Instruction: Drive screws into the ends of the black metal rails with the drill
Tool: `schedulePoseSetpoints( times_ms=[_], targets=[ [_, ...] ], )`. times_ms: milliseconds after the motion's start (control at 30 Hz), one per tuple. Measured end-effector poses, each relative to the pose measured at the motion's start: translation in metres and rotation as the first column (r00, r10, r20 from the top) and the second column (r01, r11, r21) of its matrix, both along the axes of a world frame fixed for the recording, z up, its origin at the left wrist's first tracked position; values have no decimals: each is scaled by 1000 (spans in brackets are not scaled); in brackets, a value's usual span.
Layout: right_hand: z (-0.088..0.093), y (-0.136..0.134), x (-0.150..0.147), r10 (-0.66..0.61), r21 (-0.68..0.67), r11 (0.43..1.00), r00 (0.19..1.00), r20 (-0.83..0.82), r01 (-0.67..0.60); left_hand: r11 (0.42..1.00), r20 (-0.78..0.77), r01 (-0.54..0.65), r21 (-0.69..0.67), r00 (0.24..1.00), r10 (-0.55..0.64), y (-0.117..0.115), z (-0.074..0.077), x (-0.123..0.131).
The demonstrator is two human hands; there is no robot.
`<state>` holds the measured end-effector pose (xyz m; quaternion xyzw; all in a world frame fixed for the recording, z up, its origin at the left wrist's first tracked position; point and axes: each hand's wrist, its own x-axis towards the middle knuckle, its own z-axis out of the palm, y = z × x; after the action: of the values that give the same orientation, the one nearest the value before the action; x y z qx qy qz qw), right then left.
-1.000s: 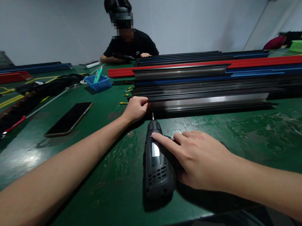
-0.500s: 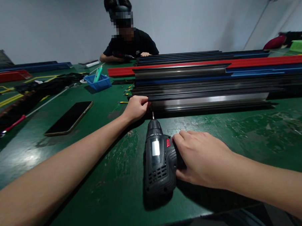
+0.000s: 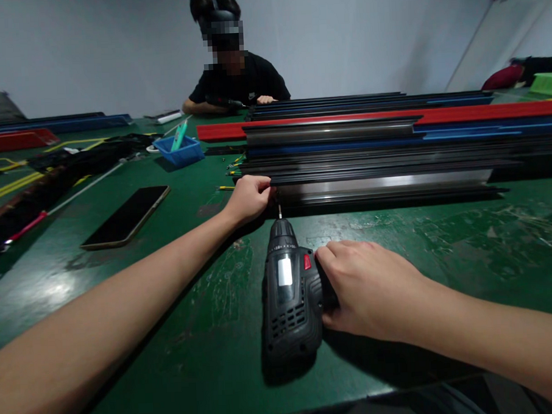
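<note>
My right hand (image 3: 368,288) is wrapped round the handle of a black cordless drill (image 3: 293,304), which lies on its side low over the table. Its bit (image 3: 280,210) points away from me and meets the near left end of a dark metal profile (image 3: 385,185). At that same end, my left hand (image 3: 250,198) is closed, thumb and fingers pinching the profile's end. Exactly where the bit's tip sits is too dark to make out.
More black, blue and red profiles (image 3: 455,114) lie stacked behind. A blue bin (image 3: 182,153) with a green-handled tool, a phone (image 3: 127,216) and a red-handled screwdriver (image 3: 27,227) lie to the left on the green table (image 3: 209,356). A co-worker (image 3: 252,80) leans over the far side.
Almost nothing differs. Both hands, the drill and the profile hold the same places, and the drill's collar looks turned very slightly.
</note>
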<state>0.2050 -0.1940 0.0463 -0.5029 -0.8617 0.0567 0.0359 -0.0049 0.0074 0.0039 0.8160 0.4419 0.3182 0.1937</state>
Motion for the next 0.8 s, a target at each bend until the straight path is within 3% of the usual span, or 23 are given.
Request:
schedulePoseSetpoints(
  times_ms=[800],
  targets=[
    [-1, -1, -2, 6, 11, 1000, 1000, 22, -6, 1000, -18, 0, 18, 1000, 0, -1, 1, 1]
  ],
)
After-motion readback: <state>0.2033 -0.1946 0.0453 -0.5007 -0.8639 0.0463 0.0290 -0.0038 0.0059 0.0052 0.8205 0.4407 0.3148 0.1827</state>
